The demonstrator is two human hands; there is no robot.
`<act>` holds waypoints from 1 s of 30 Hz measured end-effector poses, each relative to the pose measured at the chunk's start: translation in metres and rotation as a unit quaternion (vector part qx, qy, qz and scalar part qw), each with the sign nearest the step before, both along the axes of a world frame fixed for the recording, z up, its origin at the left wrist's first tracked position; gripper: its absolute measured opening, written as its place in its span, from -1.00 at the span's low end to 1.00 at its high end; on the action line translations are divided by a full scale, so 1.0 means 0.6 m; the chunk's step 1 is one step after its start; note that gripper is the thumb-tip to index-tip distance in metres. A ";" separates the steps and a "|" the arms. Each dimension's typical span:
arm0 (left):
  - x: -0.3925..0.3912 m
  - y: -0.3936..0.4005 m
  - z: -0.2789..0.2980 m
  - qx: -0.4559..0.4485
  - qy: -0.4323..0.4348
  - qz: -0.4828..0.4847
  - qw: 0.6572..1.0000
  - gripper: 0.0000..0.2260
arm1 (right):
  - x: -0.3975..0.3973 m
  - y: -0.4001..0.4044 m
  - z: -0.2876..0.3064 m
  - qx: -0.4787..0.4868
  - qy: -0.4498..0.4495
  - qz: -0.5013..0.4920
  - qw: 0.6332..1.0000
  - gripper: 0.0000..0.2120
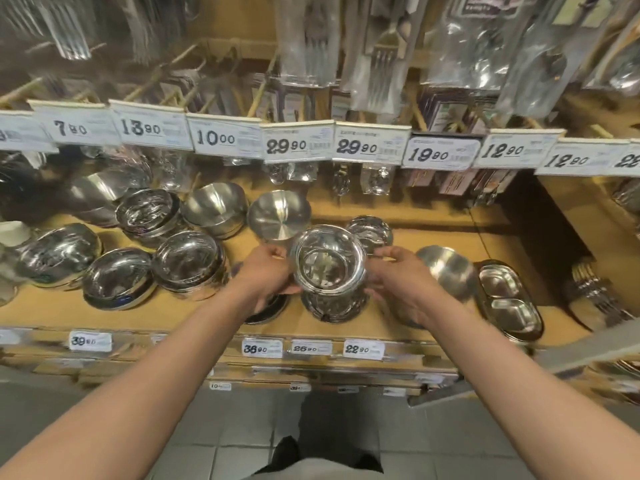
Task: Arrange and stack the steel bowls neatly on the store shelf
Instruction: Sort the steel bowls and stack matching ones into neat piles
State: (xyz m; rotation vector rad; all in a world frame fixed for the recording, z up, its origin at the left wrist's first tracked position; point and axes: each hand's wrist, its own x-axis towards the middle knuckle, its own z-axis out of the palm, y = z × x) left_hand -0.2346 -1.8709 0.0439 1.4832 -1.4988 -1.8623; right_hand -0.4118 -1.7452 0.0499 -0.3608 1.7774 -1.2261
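- Steel bowl stack (329, 268): round, mirror-polished, rolled rim, held between both hands over the middle of the wooden shelf (433, 233); mouth turned up toward the camera, axis of the stack running roughly upright, tilted slightly.
- Gripped on its left side by the left hand (270, 275), fingers curled round the wall; right hand (394, 278) curled against the right side, contact blurred.
- Directly below, another shiny bowl (332, 306) resting on the shelf; a dark flat lid or plate (268, 311) partly hidden under the left wrist.
- Behind: a brushed matte bowl (278, 216) lying tipped, and a small polished bowl (370, 233) just beside the held stack.
- Left: several more glossy bowl stacks (188, 265), some tilted, well apart from the hands.
- Right: a matte bowl (446, 271) near the right hand, then an oval compartment tray (509, 299), then bundled forks (595, 296).
- Above: white price tags (356, 147) on the rail and packaged cutlery (381, 53) hanging in clear sleeves.
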 end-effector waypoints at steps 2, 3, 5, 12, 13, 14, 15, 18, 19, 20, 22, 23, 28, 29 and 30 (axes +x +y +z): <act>-0.006 0.007 -0.032 0.002 -0.018 0.003 1.000 -0.79 | 0.014 -0.002 -0.035 0.032 0.055 0.009 0.998 -0.68; -0.008 0.010 -0.045 0.009 -0.027 0.002 1.000 -0.77 | 0.020 -0.001 -0.048 0.047 0.085 0.010 0.995 -0.71; -0.011 0.014 -0.066 0.038 -0.029 0.004 0.999 -0.74 | 0.029 0.003 -0.070 0.068 0.111 -0.009 0.991 -0.75; -0.035 0.012 -0.121 0.031 -0.091 -0.028 0.995 -0.87 | 0.034 0.007 -0.115 0.115 0.194 -0.041 0.973 -0.94; -0.038 0.010 -0.125 -0.025 -0.136 -0.058 0.989 -0.95 | 0.035 0.006 -0.122 0.115 0.206 -0.043 0.971 -0.91; -0.040 0.007 -0.129 -0.098 -0.193 -0.098 0.971 -0.93 | 0.037 0.004 -0.127 0.118 0.216 -0.046 0.968 -0.92; -0.043 0.005 -0.134 -0.170 -0.249 -0.134 0.944 -0.85 | 0.038 0.003 -0.133 0.122 0.225 -0.050 0.965 -0.94; -0.049 0.007 -0.134 -0.299 -0.300 -0.190 0.886 -0.79 | 0.041 0.000 -0.150 0.129 0.248 -0.061 0.958 -0.91; -0.051 0.010 -0.135 -0.327 -0.310 -0.213 0.867 -0.79 | 0.043 0.001 -0.153 0.130 0.249 -0.063 0.958 -0.89; -0.053 0.012 -0.135 -0.340 -0.321 -0.231 0.853 -0.78 | 0.045 0.002 -0.157 0.130 0.247 -0.064 0.958 -0.87; -0.055 0.015 -0.138 -0.338 -0.343 -0.254 0.839 -0.76 | 0.049 0.004 -0.163 0.129 0.242 -0.064 0.959 -0.83; -0.055 0.014 -0.141 -0.328 -0.350 -0.256 0.839 -0.77 | 0.051 0.005 -0.165 0.131 0.245 -0.060 0.959 -0.82; -0.055 0.015 -0.151 -0.263 -0.332 -0.201 0.883 -0.78 | 0.052 0.006 -0.174 0.110 0.266 -0.039 0.957 -0.76; -0.054 0.016 -0.151 -0.264 -0.325 -0.201 0.886 -0.77 | 0.051 0.006 -0.175 0.103 0.269 -0.037 0.957 -0.74; -0.053 0.017 -0.149 -0.265 -0.322 -0.211 0.884 -0.78 | 0.051 0.005 -0.176 0.100 0.272 -0.034 0.956 -0.73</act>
